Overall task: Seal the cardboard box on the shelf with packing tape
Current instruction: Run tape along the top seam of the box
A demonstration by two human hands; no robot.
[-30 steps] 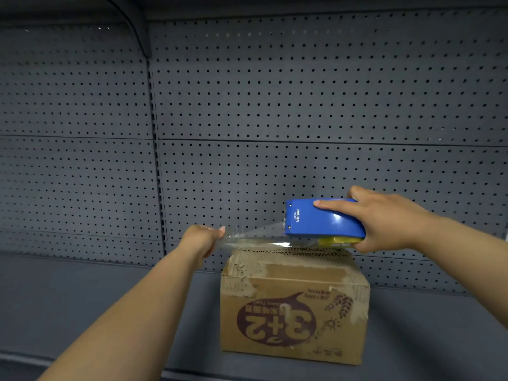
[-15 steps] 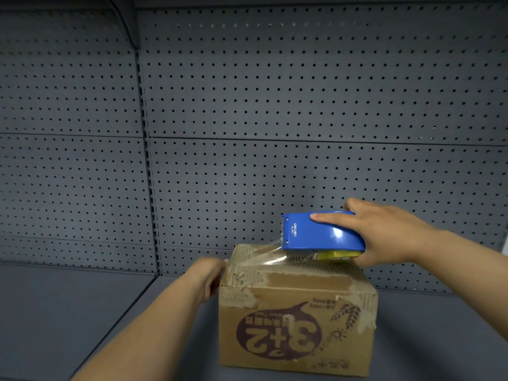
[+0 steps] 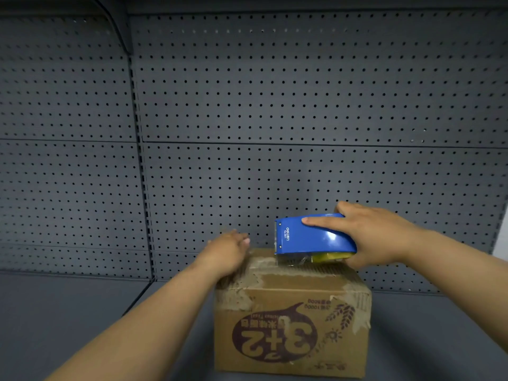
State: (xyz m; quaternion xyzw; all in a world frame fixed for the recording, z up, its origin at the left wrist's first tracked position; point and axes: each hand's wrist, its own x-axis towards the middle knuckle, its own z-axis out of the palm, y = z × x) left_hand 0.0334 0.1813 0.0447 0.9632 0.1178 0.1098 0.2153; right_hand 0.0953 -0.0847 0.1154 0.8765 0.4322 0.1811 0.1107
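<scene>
Your cardboard box sits on the grey shelf against the pegboard back panel, its print upside down and its top edges ragged with old tape. Your left hand lies flat, fingers spread, on the top left edge, apparently pressing the tape end down. Your right hand is wrapped around the blue tape dispenser, resting on the top. You look to be laying the first strip; next, draw the dispenser rightward along the seam, keeping it low.
</scene>
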